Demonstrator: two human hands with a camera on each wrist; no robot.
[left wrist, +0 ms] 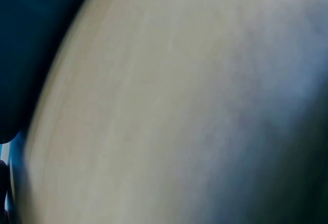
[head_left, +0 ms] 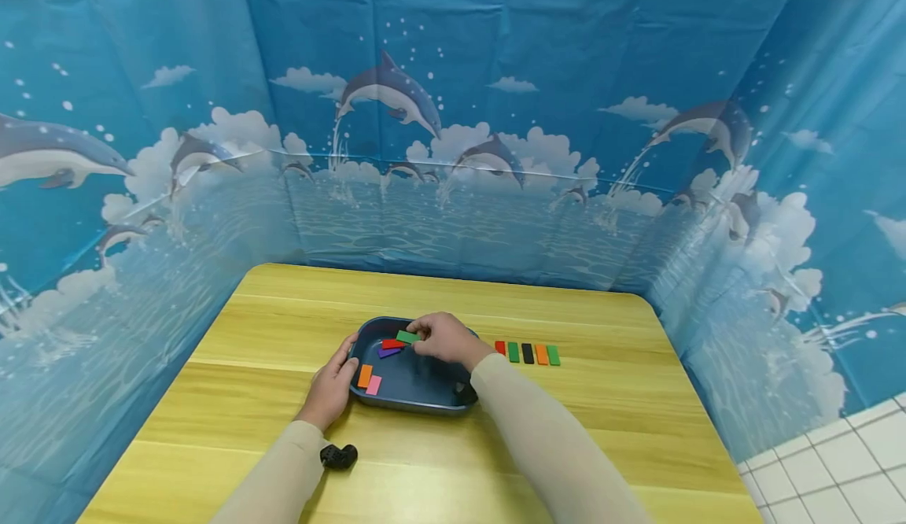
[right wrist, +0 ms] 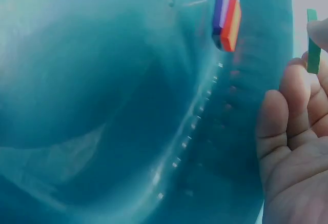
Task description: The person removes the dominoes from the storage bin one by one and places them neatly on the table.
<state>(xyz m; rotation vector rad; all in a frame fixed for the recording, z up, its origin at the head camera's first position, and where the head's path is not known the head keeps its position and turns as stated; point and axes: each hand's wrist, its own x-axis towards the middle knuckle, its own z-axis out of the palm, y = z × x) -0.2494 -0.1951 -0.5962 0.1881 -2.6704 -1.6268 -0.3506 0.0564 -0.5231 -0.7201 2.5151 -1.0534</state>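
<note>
A dark blue tray stands on the table. My left hand holds it by the left rim, thumb at the edge and fingers along the outer wall. Between thumb and fingers of my right hand is a green domino, pinched above the tray's far part; the right wrist view shows this green domino edge-on. Below it in the tray lie a red domino and a purple domino. Nearer the left hand are an orange domino and a pink domino. The left wrist view is mostly blurred.
Right of the tray, several dominoes form a row on the yellow table, among them a black domino and an orange domino. A dolphin-print curtain hangs behind the table and along its sides.
</note>
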